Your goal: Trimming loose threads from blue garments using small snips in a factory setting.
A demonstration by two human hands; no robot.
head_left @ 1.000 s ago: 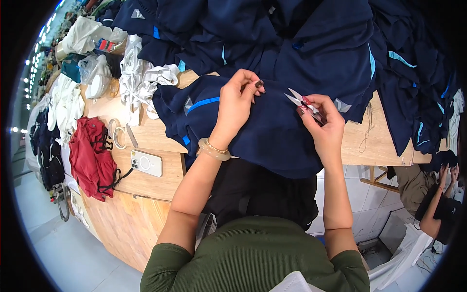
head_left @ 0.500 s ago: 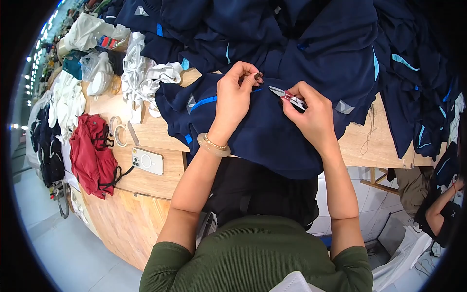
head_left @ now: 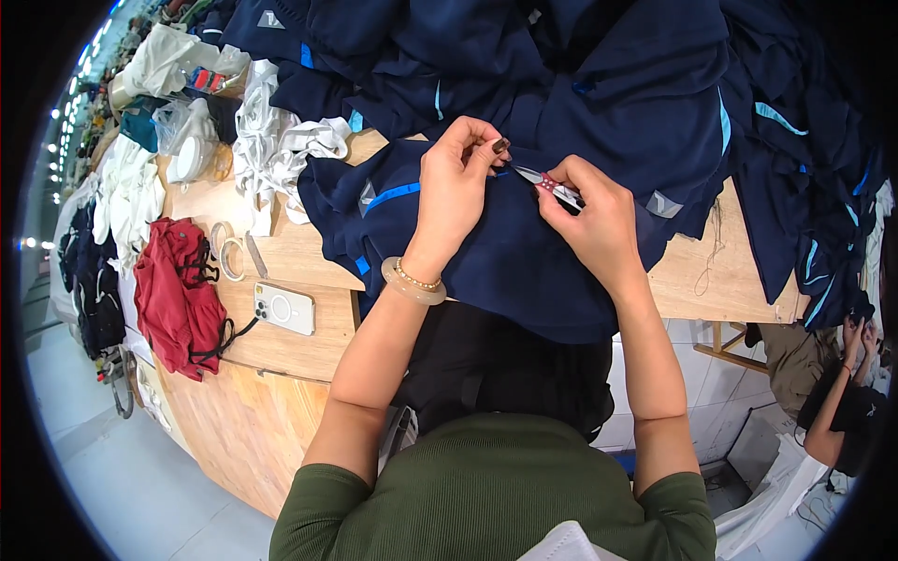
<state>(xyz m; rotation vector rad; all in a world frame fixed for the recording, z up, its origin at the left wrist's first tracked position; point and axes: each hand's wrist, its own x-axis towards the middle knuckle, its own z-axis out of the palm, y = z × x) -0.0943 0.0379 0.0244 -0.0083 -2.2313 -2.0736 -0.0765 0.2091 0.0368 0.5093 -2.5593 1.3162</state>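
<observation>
Two hands over a navy garment, scissors close to the left fingertips

From my end: left hand [head_left: 451, 182] has thumb and forefinger together at the tips; can't tell if anything is pinched between. Right hand [head_left: 595, 213] is clamped on small scissors [head_left: 547, 181], blades toward the left fingers; blade gap too small to read. Navy garment [head_left: 524, 257] sits under both hands, spread on the wooden table [head_left: 720, 294], near edge draping over the front. Left hand hides part of its bright blue strip [head_left: 393, 195].

In the way: a navy cloth pile [head_left: 636, 103] crowds the far side, just past the fingers, and runs on to the right. Loose thread [head_left: 716, 252] on bare wood right of the garment.

Left side: white cloth strips [head_left: 254, 140] near the garment, phone [head_left: 284, 309] closer to me, red cloth [head_left: 173, 299] beyond it. Far right: another person [head_left: 847, 411], hands raised at dark cloth, well apart from ours.
</observation>
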